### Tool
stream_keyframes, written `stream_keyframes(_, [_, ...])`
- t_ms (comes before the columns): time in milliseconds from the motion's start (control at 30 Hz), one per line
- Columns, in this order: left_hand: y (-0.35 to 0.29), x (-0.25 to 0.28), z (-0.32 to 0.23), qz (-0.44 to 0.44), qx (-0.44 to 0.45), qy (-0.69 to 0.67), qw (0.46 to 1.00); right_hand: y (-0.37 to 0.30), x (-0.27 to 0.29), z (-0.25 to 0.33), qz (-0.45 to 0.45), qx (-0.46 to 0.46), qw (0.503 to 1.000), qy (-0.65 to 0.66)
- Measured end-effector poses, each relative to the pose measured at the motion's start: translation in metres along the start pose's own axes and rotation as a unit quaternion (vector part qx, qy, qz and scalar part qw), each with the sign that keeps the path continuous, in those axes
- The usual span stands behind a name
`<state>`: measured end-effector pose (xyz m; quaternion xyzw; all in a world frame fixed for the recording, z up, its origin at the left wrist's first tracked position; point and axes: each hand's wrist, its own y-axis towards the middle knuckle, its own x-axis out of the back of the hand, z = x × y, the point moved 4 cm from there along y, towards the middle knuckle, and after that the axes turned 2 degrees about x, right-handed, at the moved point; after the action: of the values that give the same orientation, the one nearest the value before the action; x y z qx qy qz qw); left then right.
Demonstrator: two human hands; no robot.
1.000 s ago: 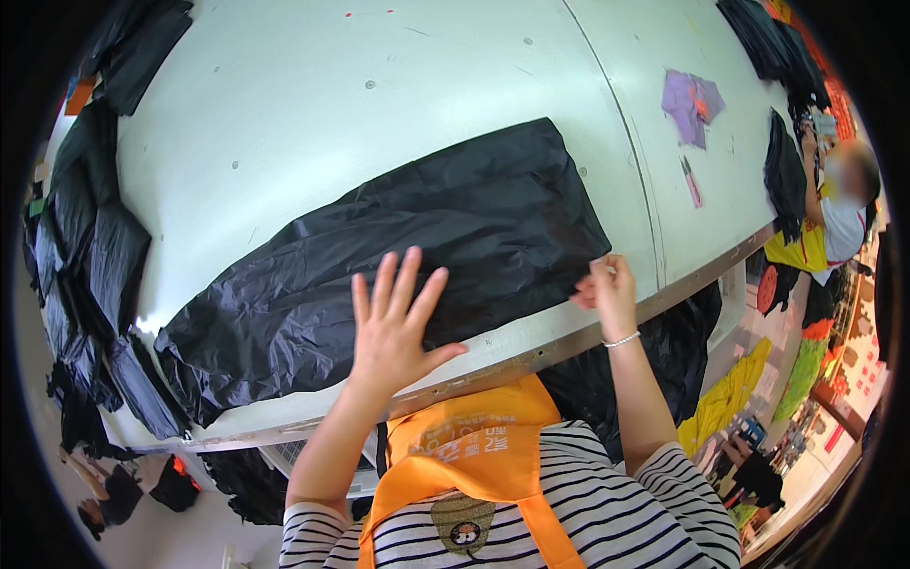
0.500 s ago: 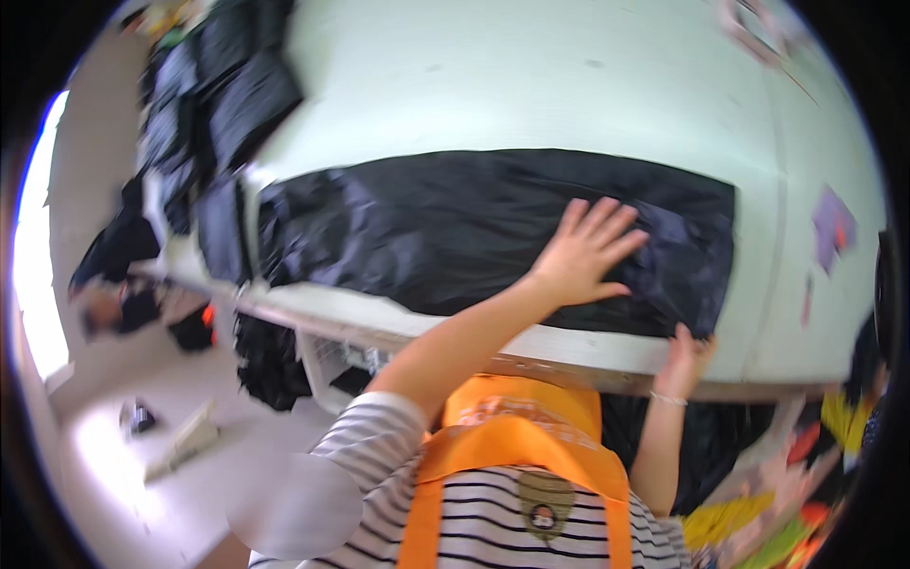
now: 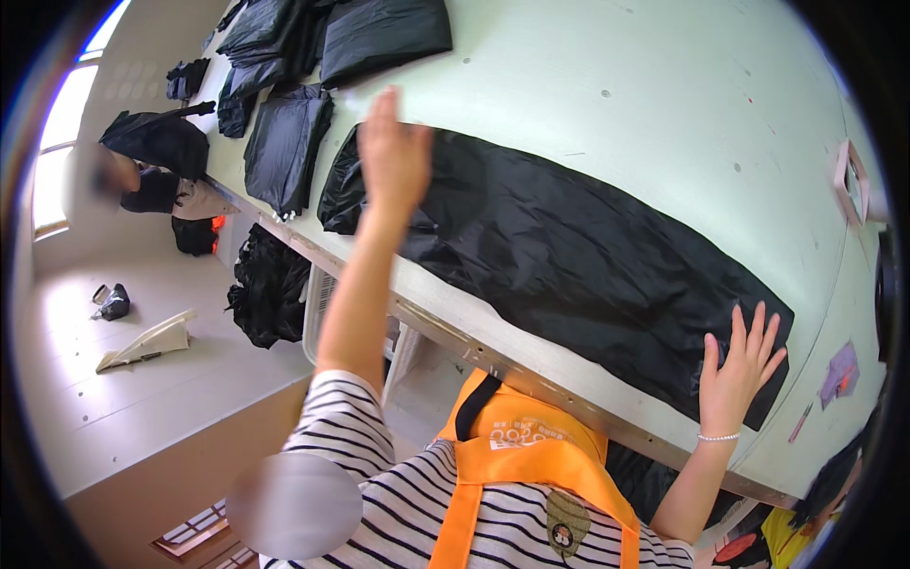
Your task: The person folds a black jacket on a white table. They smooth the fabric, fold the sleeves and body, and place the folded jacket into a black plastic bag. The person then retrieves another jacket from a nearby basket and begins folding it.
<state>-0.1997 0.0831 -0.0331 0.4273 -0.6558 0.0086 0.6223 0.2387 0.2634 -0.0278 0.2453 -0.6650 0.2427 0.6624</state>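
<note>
A long black piece of thin, shiny fabric (image 3: 569, 256) lies creased along the near edge of the pale green table (image 3: 607, 95). Over its left end is my left hand (image 3: 393, 156), slightly blurred, with fingers stretched out and held close together; I cannot tell whether it touches the cloth. At the opposite end my right hand (image 3: 739, 370) rests flat on the fabric, fingers spread. Neither hand grips anything.
Folded black garments (image 3: 289, 142) are stacked at the table's left. Toward the right lie a purple scrap (image 3: 840, 372), a pen-like tool (image 3: 801, 423) and a pinkish frame-shaped object (image 3: 851, 182). Another person (image 3: 156, 171) is at the far left. Black cloth (image 3: 270, 284) hangs below the edge.
My left hand has swept from the fabric's right part to its left end. My right hand has moved from the near corner onto the cloth, flattening out. The view has turned.
</note>
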Motion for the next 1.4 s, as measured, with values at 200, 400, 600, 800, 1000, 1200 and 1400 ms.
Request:
stream_keyframes(200, [0.014, -0.026, 0.216, 0.248, -0.057, 0.062, 0.965, 0.095, -0.041, 0.125, -0.003, 0.151, 0.965, 0.213])
stream_keyframes(400, [0.044, -0.061, 0.223, 0.447, -0.094, -0.114, 0.882, 0.178, -0.112, 0.218, 0.030, 0.115, 0.955, 0.272])
stream_keyframes(600, [0.040, -0.068, 0.268, 0.482, -0.069, -0.207, 0.848, 0.171, -0.128, 0.232, 0.035, 0.101, 0.977, 0.182])
stream_keyframes(800, [0.041, -0.062, 0.264, 0.454, -0.087, -0.171, 0.870, 0.159, -0.142, 0.222, 0.032, 0.086, 0.989, 0.117])
stream_keyframes(1000, [0.023, -0.041, 0.216, 0.398, -0.064, -0.232, 0.885, 0.127, -0.065, 0.334, 0.016, 0.277, 0.936, 0.219])
stream_keyframes(1200, [0.008, -0.048, 0.219, 0.368, -0.106, -0.221, 0.897, 0.046, -0.113, 0.405, 0.184, 0.360, 0.894, 0.191])
stream_keyframes(1400, [-0.010, -0.010, 0.152, 0.276, -0.139, -0.155, 0.938, 0.059, -0.107, 0.399, 0.191, 0.344, 0.872, 0.292])
